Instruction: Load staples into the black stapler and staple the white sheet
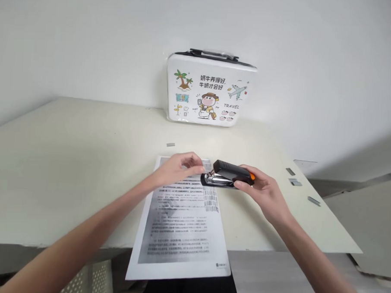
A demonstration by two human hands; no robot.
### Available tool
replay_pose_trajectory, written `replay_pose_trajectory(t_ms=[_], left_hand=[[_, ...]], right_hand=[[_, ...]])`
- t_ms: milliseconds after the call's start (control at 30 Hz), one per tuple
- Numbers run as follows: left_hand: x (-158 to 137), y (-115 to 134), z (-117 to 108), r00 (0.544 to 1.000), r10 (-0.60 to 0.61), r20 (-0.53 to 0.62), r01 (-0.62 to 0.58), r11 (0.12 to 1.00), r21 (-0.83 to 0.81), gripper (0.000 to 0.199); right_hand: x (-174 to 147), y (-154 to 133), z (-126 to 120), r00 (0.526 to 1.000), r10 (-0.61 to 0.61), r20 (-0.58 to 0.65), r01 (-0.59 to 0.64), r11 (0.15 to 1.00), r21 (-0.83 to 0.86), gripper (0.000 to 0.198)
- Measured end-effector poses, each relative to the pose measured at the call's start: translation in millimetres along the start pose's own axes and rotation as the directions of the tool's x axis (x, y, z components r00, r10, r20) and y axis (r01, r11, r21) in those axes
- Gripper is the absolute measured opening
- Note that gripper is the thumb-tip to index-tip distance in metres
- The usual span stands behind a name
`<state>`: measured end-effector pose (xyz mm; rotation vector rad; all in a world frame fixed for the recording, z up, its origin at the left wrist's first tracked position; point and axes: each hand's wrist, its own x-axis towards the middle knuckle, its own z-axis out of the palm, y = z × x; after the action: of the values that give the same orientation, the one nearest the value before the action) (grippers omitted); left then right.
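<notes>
Here, stapler (233, 171) in right hand (265, 193).

We saw a black stapler (231, 170) with an orange rear, its top raised from the silvery base, its nose pointing left over the paper's right edge. We saw the white, densely printed paper (179, 230) on the pale table (68, 171), its near end overhanging the edge.

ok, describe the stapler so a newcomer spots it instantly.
On the pale table, find the printed sheet overhanging the near edge. Near its far right corner, the right hand holds the stapler, open end toward the left hand. Unlike the small grey strips, it is black with an orange patch.
</notes>
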<state>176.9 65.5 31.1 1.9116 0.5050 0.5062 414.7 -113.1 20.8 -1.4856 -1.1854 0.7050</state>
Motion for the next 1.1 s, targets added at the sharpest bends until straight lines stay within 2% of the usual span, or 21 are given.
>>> replay_pose_trajectory(t_ms=[100, 133, 200, 267, 300, 367, 467, 533, 767, 933, 1100], left_hand=[[-10.9, -22.3, -42.8, 0.977, 0.013, -0.213, 0.025, 0.984, 0.175, 0.031], [-16.7, -31.3, -57.6, 0.950, 0.005, -0.313, 0.066, 0.974, 0.214, 0.035], [-29.5, -48.7, -83.8, 0.866, -0.015, -0.500, 0.164, 0.953, 0.255, 0.041], [-40.3, -61.8, -101.8, 0.798, -0.035, -0.602, 0.254, 0.925, 0.282, 0.043], [-44.0, -66.1, -107.3, 0.783, -0.039, -0.621, 0.283, 0.911, 0.299, 0.043], [-47.4, -70.9, -112.2, 0.790, -0.034, -0.612, 0.304, 0.889, 0.343, 0.042], [-46.7, -72.5, -110.9, 0.836, -0.029, -0.547, 0.285, 0.876, 0.389, 0.041], [-46.2, -72.7, -109.0, 0.852, -0.045, -0.522, 0.285, 0.876, 0.389, 0.041], [-49.9, -71.9, -107.2, 0.842, -0.077, -0.534, 0.316, 0.873, 0.372, 0.042], [-49.5, -73.7, -107.6, 0.843, -0.085, -0.532, 0.330, 0.862, 0.385, 0.042], [-49.2, -74.7, -108.1, 0.856, -0.090, -0.509, 0.326, 0.858, 0.397, 0.043]], right_hand=[[18.3, 5.0, 12.6, 1.000, -0.013, -0.009, 0.013, 1.000, -0.017, 0.038], [25.5, 7.0, 17.3, 1.000, -0.017, -0.019, 0.017, 1.000, -0.018, 0.039], [41.3, 11.7, 27.4, 0.999, -0.027, -0.045, 0.026, 1.000, -0.012, 0.040], [58.6, 17.6, 37.9, 0.996, -0.036, -0.080, 0.036, 0.999, 0.001, 0.043], [67.4, 20.9, 43.2, 0.994, -0.040, -0.098, 0.041, 0.999, 0.009, 0.044], [84.8, 27.8, 53.9, 0.991, -0.037, -0.126, 0.040, 0.999, 0.026, 0.047], [108.0, 38.0, 69.7, 0.989, 0.007, -0.149, 0.002, 0.998, 0.055, 0.050], [121.0, 44.4, 79.9, 0.988, 0.026, -0.152, -0.016, 0.998, 0.064, 0.053], [151.7, 56.9, 103.4, 0.996, -0.010, -0.083, 0.008, 1.000, -0.025, 0.056], [160.6, 56.0, 106.9, 0.998, -0.055, -0.035, 0.050, 0.991, -0.120, 0.054], [160.6, 54.9, 106.9, 0.998, -0.063, -0.022, 0.059, 0.988, -0.143, 0.053]])
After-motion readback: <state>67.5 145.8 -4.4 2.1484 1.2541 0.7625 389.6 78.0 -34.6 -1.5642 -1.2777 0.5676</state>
